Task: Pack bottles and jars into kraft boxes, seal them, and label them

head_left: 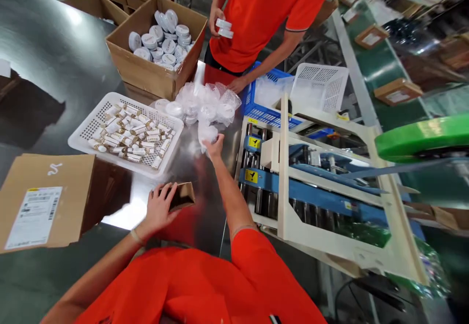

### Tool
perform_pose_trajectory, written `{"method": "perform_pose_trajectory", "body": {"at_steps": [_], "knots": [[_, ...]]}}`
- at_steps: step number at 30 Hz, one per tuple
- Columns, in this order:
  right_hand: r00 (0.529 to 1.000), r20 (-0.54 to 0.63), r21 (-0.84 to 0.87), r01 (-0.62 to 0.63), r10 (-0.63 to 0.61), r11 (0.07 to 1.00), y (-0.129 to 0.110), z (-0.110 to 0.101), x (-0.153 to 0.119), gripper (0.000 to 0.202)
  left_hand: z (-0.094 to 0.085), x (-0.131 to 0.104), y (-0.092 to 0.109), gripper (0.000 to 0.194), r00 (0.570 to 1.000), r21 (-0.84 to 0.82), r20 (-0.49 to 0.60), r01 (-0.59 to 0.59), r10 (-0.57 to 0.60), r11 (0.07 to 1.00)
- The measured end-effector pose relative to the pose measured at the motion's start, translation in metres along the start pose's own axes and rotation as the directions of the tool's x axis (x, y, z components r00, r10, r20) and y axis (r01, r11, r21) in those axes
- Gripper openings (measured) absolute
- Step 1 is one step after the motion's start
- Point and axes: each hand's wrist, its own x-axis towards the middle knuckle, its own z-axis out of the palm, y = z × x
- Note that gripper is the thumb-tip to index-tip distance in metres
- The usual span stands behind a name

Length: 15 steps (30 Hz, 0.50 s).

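My left hand (160,210) grips a small open cardboard box (187,193) at the near edge of the metal table, its fingers over the box's left side. My right hand (214,147) reaches forward, thumb and fingers closed on a piece of bubble wrap (206,132). That piece lies at the near end of a pile of bubble-wrapped round white tins (208,109). Left of the pile, a white perforated basket (81,136) holds many small labelled glass vials (137,131). Whether a tin is inside the piece at my fingertips is hidden.
A large carton (142,77) of round white tins stands behind the basket. Flattened cartons (73,177) lie at left. Across the table, a co-worker's hand (216,22) holds white tins. A blue crate (252,106) and a roller machine (284,182) stand at right.
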Motion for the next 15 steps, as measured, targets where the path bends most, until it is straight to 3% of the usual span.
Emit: {"method": "perform_pose_trajectory", "body": {"at_steps": [3,6,8,10,12,13,15], "knots": [[0.963,-0.01,-0.022,0.268,-0.269,0.963,0.009,-0.027,-0.092,0.042,0.009,0.001,-0.01,0.097,0.995,-0.171,-0.096,-0.015,-0.002,0.985],[0.79,0.233,-0.023,0.588,-0.568,0.809,0.007,-0.046,-0.181,0.025,0.021,0.0,-0.02,0.105,0.981,-0.326,-0.183,-0.001,-0.062,0.945],[0.673,0.452,-0.019,0.663,-0.586,0.748,-0.003,-0.046,-0.22,0.026,0.026,0.001,-0.024,0.112,0.975,-0.394,-0.208,-0.005,-0.084,0.919],[0.602,0.633,-0.037,0.652,-0.488,0.757,-0.015,-0.035,-0.237,0.034,0.025,0.002,-0.025,0.115,0.979,-0.429,-0.2,-0.059,-0.031,0.901],[0.52,0.766,-0.039,0.625,-0.379,0.779,-0.027,-0.017,-0.234,0.054,0.021,0.005,-0.025,0.107,0.983,-0.407,-0.171,-0.13,0.064,0.904],[0.471,0.807,-0.018,0.621,-0.355,0.784,-0.031,-0.009,-0.226,0.058,0.018,0.006,-0.025,0.098,0.983,-0.373,-0.147,-0.156,0.108,0.915],[0.44,0.793,0.072,0.618,-0.421,0.783,-0.038,0.003,-0.2,0.047,0.013,0.008,-0.022,0.076,0.981,-0.283,-0.088,-0.19,0.172,0.94]]}}
